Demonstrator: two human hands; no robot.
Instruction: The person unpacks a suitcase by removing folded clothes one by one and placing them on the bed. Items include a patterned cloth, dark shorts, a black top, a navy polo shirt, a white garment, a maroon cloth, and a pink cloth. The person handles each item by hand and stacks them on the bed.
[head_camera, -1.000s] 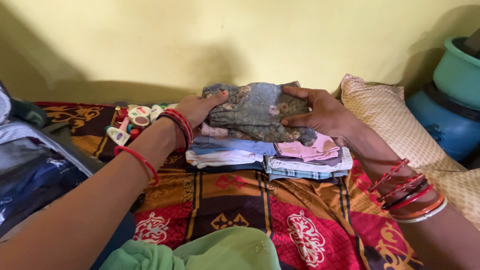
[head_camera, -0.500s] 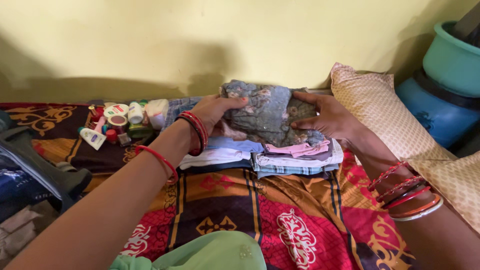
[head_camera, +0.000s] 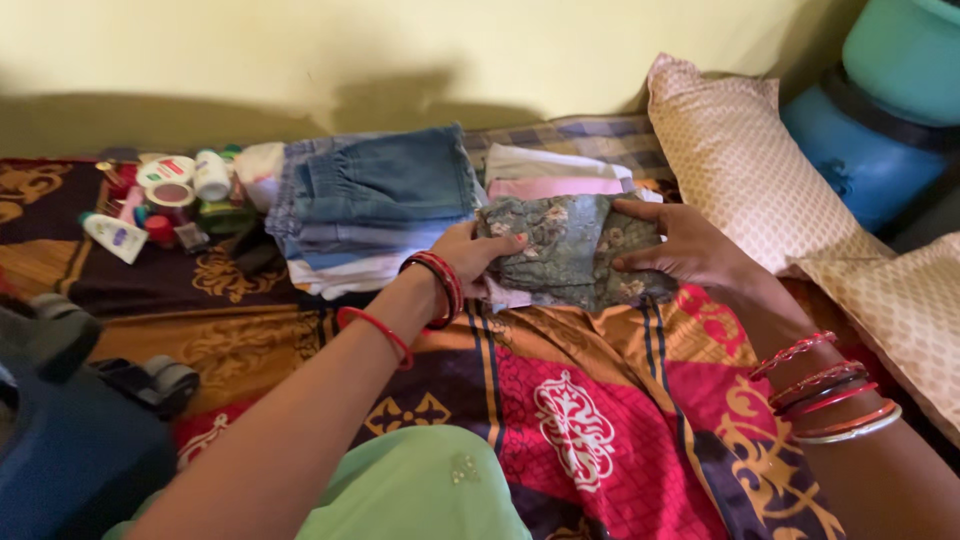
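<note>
A folded grey-green floral cloth (head_camera: 565, 250) is held between both hands, low over the patterned bedspread (head_camera: 590, 420). My left hand (head_camera: 478, 252) grips its left edge, with red bangles on the wrist. My right hand (head_camera: 680, 245) grips its right edge, thumb on top. Just behind it lie stacks of folded clothes: a blue denim pile (head_camera: 375, 195) at the left, and white and pink folded pieces (head_camera: 555, 175) at the right.
Small bottles, tubes and jars (head_camera: 165, 195) are clustered at the back left by the yellow wall. A beige pillow (head_camera: 760, 170) lies at the right, with blue and teal tubs (head_camera: 880, 110) beyond. A dark blue wheeled suitcase (head_camera: 70, 430) sits front left. Green cloth (head_camera: 420, 495) covers my lap.
Both hands have brought the floral cloth down and nearer, off the top of the stacks. The view has tilted down, so the denim pile behind shows.
</note>
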